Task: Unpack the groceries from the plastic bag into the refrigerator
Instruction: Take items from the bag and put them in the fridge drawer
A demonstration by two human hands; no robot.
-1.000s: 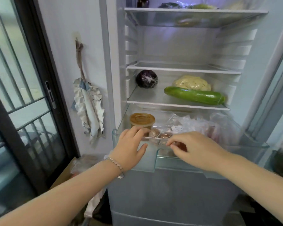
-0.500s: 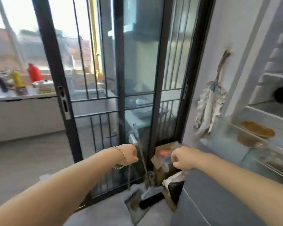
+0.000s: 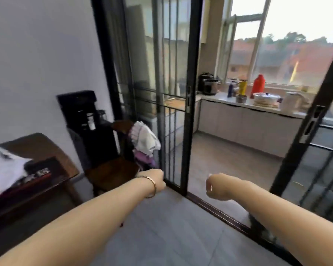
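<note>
Neither the refrigerator nor any grocery is in this view, which faces a sliding door and a kitchen beyond. My left hand, with a bracelet at the wrist, hangs in front of me at mid-height. Its fingers droop loosely and nothing shows in them. My right hand hangs level with it to the right, loosely curled, also with nothing visible in it. Something white and crumpled lies on the table at the far left; I cannot tell whether it is the plastic bag.
A black-framed sliding glass door stands partly open ahead. Left of it are a dark wooden chair draped with clothes, a black appliance and a dark wooden table. A kitchen counter with bottles lies beyond the door.
The view has swung left from the open refrigerator to the sliding door and table. Both hands left the crisper drawer and now hang in the air.
</note>
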